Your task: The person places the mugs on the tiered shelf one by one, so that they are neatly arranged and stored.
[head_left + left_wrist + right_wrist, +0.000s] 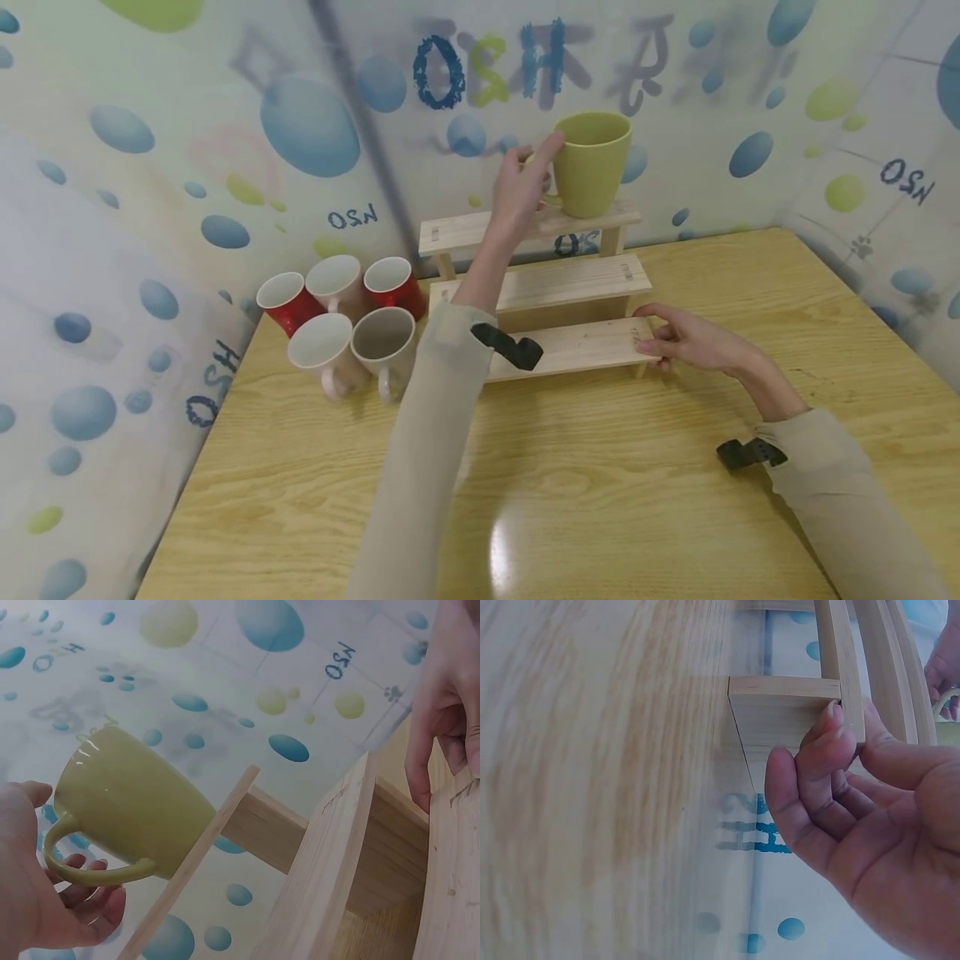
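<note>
A yellow-green mug stands upright on the top step of a three-tier wooden shelf, its handle turned left. At that handle is my left hand. In the left wrist view, the thumb of my left hand stands apart from the mug, and its loosely bent fingers lie by the handle; contact is hard to judge. My right hand pinches the right end of the lowest board. Seen from the right wrist, the thumb and fingers of my right hand lie on opposite faces of that board.
Left of the shelf, several mugs stand grouped on the wooden table: a red mug, a pale pink mug, another red mug, a front pink mug and a grey mug. A patterned wall rises behind.
</note>
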